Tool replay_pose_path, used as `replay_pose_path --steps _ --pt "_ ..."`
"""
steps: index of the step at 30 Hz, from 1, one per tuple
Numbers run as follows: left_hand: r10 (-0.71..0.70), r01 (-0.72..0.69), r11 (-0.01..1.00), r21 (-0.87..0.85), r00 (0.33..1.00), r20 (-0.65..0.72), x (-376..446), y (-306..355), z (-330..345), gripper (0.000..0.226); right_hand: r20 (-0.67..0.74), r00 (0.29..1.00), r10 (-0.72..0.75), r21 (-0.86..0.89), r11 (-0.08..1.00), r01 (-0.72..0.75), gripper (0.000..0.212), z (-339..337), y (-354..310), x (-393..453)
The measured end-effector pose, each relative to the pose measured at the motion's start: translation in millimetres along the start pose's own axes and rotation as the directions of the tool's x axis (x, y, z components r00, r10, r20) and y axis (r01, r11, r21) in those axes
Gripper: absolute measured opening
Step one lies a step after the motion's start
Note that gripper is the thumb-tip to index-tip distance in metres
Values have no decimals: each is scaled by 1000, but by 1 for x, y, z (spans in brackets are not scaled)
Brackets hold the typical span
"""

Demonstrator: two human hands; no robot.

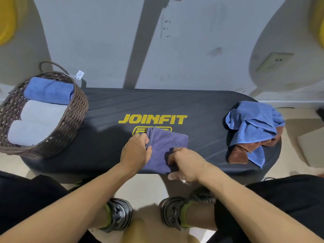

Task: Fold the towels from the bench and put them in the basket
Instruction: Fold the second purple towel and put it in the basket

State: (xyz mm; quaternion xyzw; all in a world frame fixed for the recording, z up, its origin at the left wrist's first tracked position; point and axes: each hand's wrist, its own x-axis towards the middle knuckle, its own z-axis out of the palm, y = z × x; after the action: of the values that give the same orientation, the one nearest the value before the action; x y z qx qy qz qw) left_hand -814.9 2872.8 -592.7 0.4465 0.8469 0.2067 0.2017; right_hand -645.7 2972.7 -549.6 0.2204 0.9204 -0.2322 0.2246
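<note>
From the head camera you are looking down at a dark bench [108, 109] with yellow "JOINFIT" lettering [152, 119] across its middle. A purple towel [164, 148], partly folded, lies flat at the near edge of the bench, just below the lettering, with part of a printed word showing upside down near its right edge.

Your left hand [135, 150] pinches the left edge of the purple towel, fingers curled round the stacked layers there. Your right hand [185, 163] sits at the towel's near right part, fingers bent over the cloth and holding its near edge.

At the left end of the bench stands a woven brown basket [77, 109] with a handle and a white tag. Inside it lie three rolled or folded towels side by side: a blue towel [49, 90] at the far side and two grey towels [40, 120] nearer you.

At the right end of the bench, well apart from your hands, a crumpled light blue towel [252, 120] lies on top of a brown towel [237, 155].

Below the bench your two shoes [119, 214] rest on the floor.
</note>
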Motion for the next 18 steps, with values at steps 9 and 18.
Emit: replay_pose_path --steps 9,18 --pt "-294 305 952 -9 925 240 25 -19 -13 18 -248 955 164 190 975 -118 35 -5 13 23" --pt "-183 183 983 19 968 171 17 -19 -15 19 -206 934 293 229 942 -246 57 4 14 32"
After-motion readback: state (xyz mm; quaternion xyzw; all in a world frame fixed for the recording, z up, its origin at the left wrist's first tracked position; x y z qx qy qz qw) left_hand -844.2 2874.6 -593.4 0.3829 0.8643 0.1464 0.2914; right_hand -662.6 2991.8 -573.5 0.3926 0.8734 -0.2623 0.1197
